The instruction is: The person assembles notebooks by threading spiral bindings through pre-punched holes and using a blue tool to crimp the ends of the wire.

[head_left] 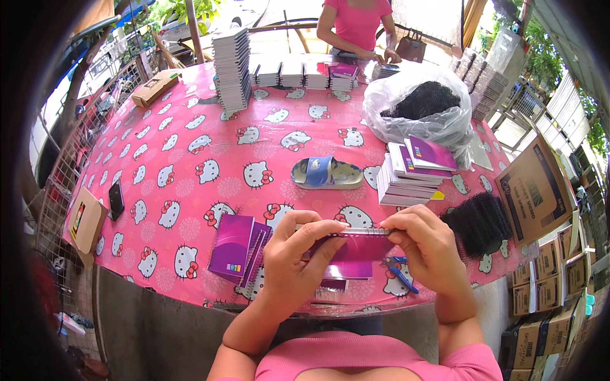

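Note:
My left hand (298, 257) and my right hand (427, 246) together hold a small purple notebook (356, 246) just above the near edge of the table, fingers pinching its top spine edge from both sides. Purple notebooks (236, 246) lie stacked to the left of my left hand. Blue-handled pliers (400, 274) rest on the cloth under my right hand. More purple covers (346, 272) lie beneath the held notebook.
A pink cartoon-cat tablecloth (190, 159) covers the table. On it: a blue slipper (325, 173), a notebook stack (410, 173), black spiral coils (478, 222), a plastic bag of coils (422, 108), tall notebook piles (232, 66), a black phone (116, 199). A person in pink (357, 25) works opposite. Cardboard boxes (537, 190) stand right.

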`<state>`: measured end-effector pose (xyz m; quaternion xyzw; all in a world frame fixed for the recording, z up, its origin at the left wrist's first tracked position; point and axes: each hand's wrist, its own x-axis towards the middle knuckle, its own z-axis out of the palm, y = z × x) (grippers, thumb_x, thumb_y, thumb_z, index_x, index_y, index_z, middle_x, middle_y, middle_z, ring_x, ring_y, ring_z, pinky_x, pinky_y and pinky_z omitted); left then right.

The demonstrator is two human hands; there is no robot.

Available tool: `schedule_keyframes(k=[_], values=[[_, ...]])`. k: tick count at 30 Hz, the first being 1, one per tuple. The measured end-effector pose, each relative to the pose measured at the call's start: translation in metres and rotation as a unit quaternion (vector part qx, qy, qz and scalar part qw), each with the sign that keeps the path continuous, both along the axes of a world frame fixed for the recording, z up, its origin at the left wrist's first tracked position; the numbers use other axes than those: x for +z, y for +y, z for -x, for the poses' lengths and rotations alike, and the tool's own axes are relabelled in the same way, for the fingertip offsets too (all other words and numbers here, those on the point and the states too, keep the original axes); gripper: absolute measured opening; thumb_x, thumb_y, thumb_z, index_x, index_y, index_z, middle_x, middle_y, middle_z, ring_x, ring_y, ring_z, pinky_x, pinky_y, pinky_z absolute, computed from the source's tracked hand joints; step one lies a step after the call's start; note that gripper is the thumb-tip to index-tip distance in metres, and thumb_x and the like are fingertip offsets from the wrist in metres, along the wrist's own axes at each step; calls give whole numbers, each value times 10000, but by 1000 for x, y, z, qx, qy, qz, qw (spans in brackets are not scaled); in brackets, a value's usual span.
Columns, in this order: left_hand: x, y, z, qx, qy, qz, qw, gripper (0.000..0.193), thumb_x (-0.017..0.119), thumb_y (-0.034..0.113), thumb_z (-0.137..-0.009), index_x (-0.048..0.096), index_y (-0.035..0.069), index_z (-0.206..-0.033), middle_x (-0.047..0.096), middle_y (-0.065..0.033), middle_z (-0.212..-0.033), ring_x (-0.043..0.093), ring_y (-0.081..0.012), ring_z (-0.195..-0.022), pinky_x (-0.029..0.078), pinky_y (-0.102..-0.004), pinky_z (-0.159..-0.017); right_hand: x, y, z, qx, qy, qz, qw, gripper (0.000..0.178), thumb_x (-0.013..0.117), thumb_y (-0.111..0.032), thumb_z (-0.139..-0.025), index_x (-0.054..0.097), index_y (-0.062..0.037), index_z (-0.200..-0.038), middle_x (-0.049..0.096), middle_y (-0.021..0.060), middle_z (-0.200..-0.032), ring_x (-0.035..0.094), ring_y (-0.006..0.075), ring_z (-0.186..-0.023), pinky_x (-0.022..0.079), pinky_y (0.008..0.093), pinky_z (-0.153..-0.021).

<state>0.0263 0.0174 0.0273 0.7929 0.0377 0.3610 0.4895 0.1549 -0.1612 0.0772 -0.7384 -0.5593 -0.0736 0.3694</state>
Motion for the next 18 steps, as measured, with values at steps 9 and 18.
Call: schedule_keyframes(k=[9,18], values=[[-13,-12,3,71,-26,-30,997,306,844,82,-705,690,73,-970,538,-62,-961,531,-176,-882,468,-285,-730,-4,18,13,-3,-38,32,999,249,736,-212,-783,625,-63,-948,593,79,-926,559,284,-888,395,410,-816],[-20,-13,0,78,-36,-24,996,270,845,66,-695,691,64,-916,519,-49,-912,519,-162,-833,455,-272,-681,-12,28,23,-31,-62,-8,998,141,717,-119,-758,625,-62,-849,589,69,-831,562,259,-818,384,392,-765]])
